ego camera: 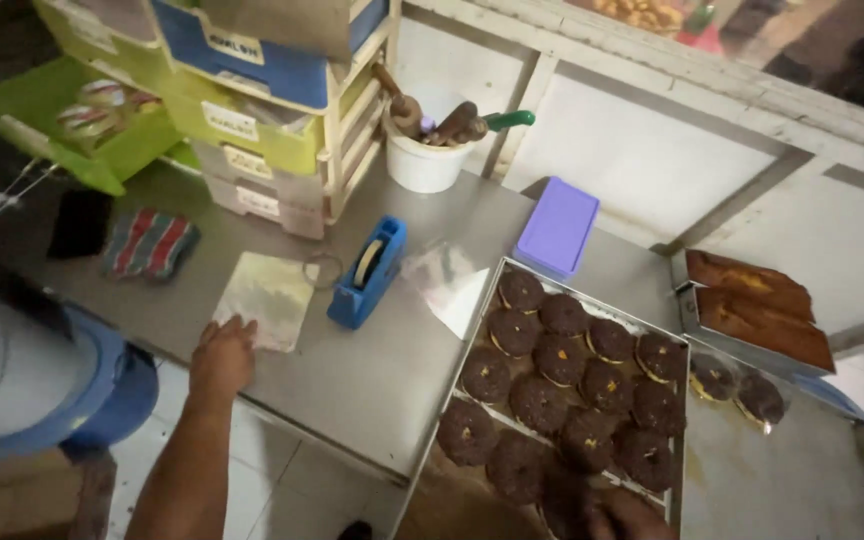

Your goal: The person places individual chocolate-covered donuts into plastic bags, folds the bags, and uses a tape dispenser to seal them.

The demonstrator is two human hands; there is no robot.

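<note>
My left hand (222, 355) rests flat on the steel counter (352, 375), its fingertips on the near edge of a stack of clear plastic bags (267, 295). My right hand (622, 515) shows only at the bottom edge, touching the near end of a metal tray (442, 390) filled with several chocolate-coated doughnuts (562, 390). Whether the right hand grips anything is hidden by the frame edge. A blue tape dispenser (367, 272) stands between the bags and the tray.
A purple box (557, 228) lies behind the tray. A white bucket of utensils (427, 150) and stacked coloured drawers (242, 90) stand at the back. Loaf cakes (757, 310) sit in a pan on the right. A striped cloth (150, 242) lies left.
</note>
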